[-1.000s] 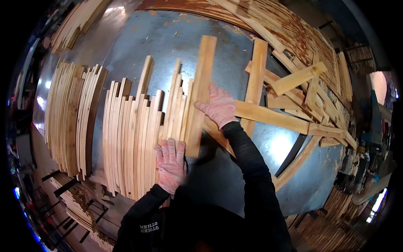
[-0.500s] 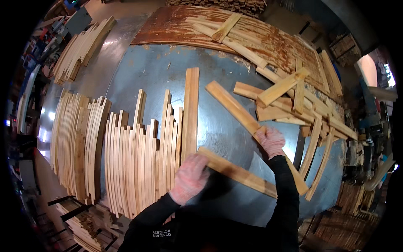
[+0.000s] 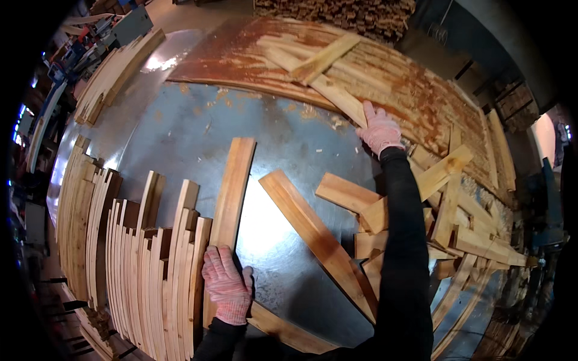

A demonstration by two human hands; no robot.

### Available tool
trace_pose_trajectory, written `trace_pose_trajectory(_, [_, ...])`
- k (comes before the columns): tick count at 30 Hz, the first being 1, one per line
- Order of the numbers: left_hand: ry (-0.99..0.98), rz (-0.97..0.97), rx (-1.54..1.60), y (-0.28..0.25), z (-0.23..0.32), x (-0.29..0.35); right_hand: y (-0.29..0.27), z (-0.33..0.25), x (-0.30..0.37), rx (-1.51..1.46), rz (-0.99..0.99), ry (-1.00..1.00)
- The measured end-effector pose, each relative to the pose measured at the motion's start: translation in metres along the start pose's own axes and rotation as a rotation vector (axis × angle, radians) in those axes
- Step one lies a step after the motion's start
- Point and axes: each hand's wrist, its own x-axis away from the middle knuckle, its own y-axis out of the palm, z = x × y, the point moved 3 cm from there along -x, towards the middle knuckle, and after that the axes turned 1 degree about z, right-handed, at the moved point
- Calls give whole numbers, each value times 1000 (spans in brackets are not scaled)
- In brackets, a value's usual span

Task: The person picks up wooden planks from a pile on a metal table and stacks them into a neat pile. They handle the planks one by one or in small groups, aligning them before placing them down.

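Observation:
My left hand (image 3: 227,286), in a pinkish glove, lies flat on the near part of an upright-running wooden board (image 3: 235,186), beside the row of narrow wooden strips (image 3: 159,283). Its fingers are stretched out. My right hand (image 3: 380,129), gloved alike, reaches far forward, thumb and fingers around the near end of a pale board (image 3: 337,93) on the brown sheet. Between my arms a loose board (image 3: 319,234) slants across the metal table. Another board (image 3: 289,331) lies close to my body, partly hidden by my left hand and sleeve.
A jumbled pile of short boards (image 3: 445,180) lies to the right, partly behind my right forearm. More strips (image 3: 75,216) stand in rows at the left. The large brown-stained sheet (image 3: 211,54) covers the table's far side. Stacked wood (image 3: 337,15) sits beyond it.
My right hand has left the slanting board and reached forward to the pale board on the sheet. My left hand now rests flat on the long board. The whole view has shifted.

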Motion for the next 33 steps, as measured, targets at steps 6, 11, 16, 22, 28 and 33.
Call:
trace_pose_trajectory(6, [-36, 29, -143, -3, 2, -25, -43, 11, 72, -372, -60, 261])
trace_pose_trajectory(11, [3, -14, -114, -5, 3, -29, -65, 72, 104, -537, -43, 420])
trace_pose_trajectory(16, [75, 70, -59, -6, -5, -26, -96, 38, 38, 166, 68, 455])
trace_pose_trajectory(22, [61, 49, -33, -9, -8, -26, -89, 35, 10, 391, -76, 116])
trace_pose_trajectory(28, [7, -74, 515, -32, -15, -28, -187, 64, 157, 577, -275, -269])
trace_pose_trajectory(33, [-56, -163, 1016, -11, -25, -23, -211, 66, 331, 351, -626, -407])
